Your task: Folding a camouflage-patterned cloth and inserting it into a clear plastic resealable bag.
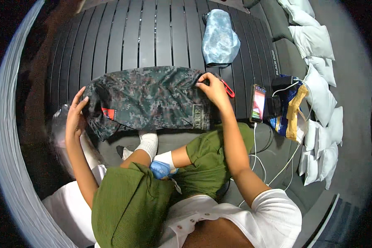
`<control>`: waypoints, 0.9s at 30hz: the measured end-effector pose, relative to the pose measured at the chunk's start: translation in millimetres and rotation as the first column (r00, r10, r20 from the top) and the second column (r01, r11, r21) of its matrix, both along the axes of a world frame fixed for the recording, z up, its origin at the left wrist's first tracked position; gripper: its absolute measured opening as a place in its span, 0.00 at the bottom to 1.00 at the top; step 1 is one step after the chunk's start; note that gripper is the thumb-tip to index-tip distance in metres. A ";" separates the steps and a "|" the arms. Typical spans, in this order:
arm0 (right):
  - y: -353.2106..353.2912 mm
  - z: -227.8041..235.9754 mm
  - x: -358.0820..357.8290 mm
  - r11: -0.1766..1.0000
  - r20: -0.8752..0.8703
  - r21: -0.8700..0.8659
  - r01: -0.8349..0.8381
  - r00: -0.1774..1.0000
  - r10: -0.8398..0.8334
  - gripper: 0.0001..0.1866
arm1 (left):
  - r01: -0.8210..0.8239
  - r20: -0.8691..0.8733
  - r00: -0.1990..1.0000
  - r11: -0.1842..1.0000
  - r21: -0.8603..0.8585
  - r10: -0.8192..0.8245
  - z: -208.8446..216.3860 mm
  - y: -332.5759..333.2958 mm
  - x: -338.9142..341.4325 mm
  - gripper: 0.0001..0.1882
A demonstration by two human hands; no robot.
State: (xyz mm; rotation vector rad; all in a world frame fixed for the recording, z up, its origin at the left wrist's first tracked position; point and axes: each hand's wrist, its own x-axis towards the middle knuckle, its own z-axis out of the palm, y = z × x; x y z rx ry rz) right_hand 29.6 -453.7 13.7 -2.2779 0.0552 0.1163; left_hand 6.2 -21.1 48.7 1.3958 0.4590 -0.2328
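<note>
A long piece of dark green digital-camouflage cloth lies folded across the near edge of the black slatted table. It bears a small red patch at its left part and a framed patch at its lower right; I cannot tell which garment or cover it is. My left hand is at its left end, fingers and thumb on the edge. With bent fingers, my right hand pinches the upper right corner. Just beside that hand lies a red clip-like object.
A pale blue tie-dye pouch lies farther back on the table. At the right are a phone with a cable, a blue-and-yellow bag and several white pillow-shaped packets. Clear plastic sits left.
</note>
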 end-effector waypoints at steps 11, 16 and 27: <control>-3.5 22.5 1.5 0.867 -0.170 0.489 -0.099 0.964 0.206 0.07 | 0.104 -0.014 0.994 0.986 -0.127 -0.107 -0.7 3.1 -3.5 0.19; -3.8 23.8 0.1 0.849 -0.183 0.520 -0.091 0.960 0.214 0.08 | 0.113 -0.001 0.994 0.990 -0.088 -0.113 -0.5 0.2 -5.2 0.19; -12.5 14.0 4.0 0.921 -0.171 0.366 -0.132 0.963 0.206 0.06 | 0.122 0.018 0.992 0.988 -0.095 -0.121 -3.9 6.2 -6.1 0.19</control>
